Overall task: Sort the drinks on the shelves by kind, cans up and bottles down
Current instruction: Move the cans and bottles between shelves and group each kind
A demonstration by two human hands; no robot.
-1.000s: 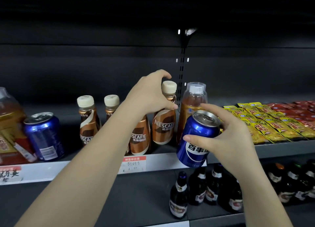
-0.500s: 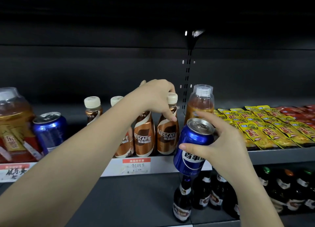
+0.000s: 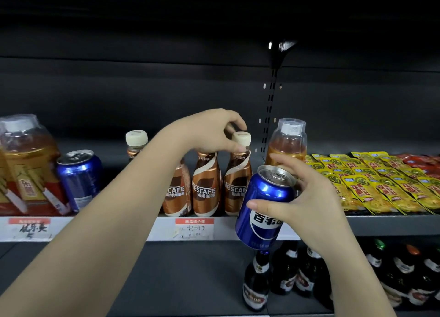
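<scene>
My right hand [image 3: 309, 207] grips a blue Pepsi can [image 3: 264, 207], tilted, in front of the upper shelf's edge [image 3: 119, 228]. My left hand [image 3: 209, 131] reaches over the row of brown Nescafe bottles and pinches the neck under the cream cap of the rightmost one [image 3: 237, 185]. Two more Nescafe bottles [image 3: 206, 185] stand close on its left, and another [image 3: 136, 141] stands further back. A second blue can [image 3: 79, 176] stands at the left of the upper shelf. Dark glass bottles [image 3: 257, 283] stand on the lower shelf.
A clear tea bottle [image 3: 287, 145] stands right of the Nescafe row, behind the held can. Large tea bottles [image 3: 26, 164] fill the far left. Yellow snack packets [image 3: 381, 183] and red ones cover the upper shelf's right side. The lower shelf's left part [image 3: 166, 276] is bare.
My left hand has drawn the rightmost Nescafe bottle leftward, away from the tea bottle and up against the others. My right hand keeps the can at the shelf edge.
</scene>
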